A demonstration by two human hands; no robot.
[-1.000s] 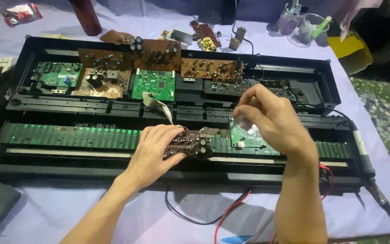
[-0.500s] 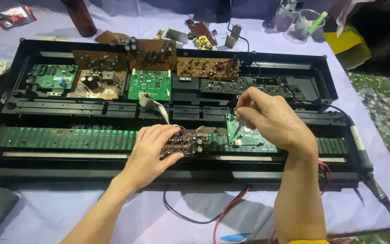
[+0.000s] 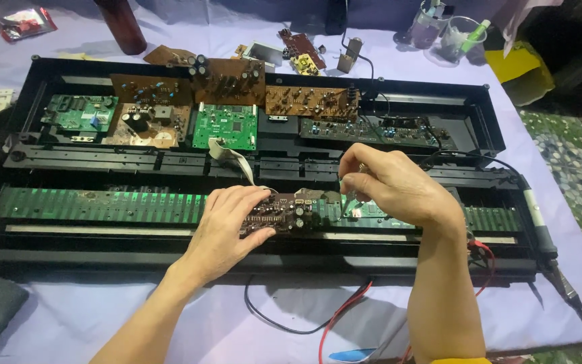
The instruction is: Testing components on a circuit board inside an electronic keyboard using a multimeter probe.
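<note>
Black keyboard chassis (image 3: 48, 259) lying open on table; left hand (image 3: 227, 226) lying half-curled, gripping small brown circuit board (image 3: 283, 212) at chassis front centre; right hand (image 3: 392, 185) pinching thin probe (image 3: 349, 200), tip touching green board (image 3: 372, 212)

— Where does the view sit?
— On the person's head, looking steeply down at the open keyboard case (image 3: 250, 71) — close, at arm's reach.
— Which way?
— Forward over the case; bottles stand beyond its far edge. One view only.
</note>
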